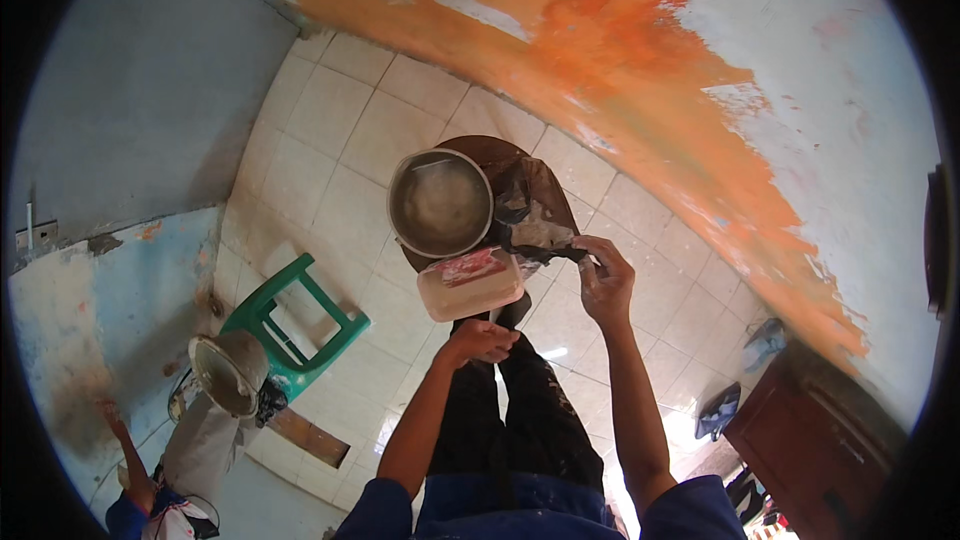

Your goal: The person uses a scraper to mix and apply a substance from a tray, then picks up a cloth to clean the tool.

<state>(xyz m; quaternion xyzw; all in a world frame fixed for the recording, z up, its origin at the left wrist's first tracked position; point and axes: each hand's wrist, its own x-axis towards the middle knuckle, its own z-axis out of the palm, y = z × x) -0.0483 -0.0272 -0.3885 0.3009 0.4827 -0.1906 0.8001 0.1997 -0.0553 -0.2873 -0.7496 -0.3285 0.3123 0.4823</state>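
the pot (396, 225), the pale tray (480, 298) and the dark bag (514, 202) hide most of the brown tabletop (485, 148); the bag's folds mask what lies deepest in them. the palm of the left grip (482, 342) is out of sight, and whether it touches the tray cannot be told. the view's dark rim cuts off a co-worker (192, 452) at lower left and a dark object (936, 240) at far right, too partial to name

Mid-frame, I see a brown table (488, 147): pot (404, 214) on its left, dark bag (548, 188) on its right.
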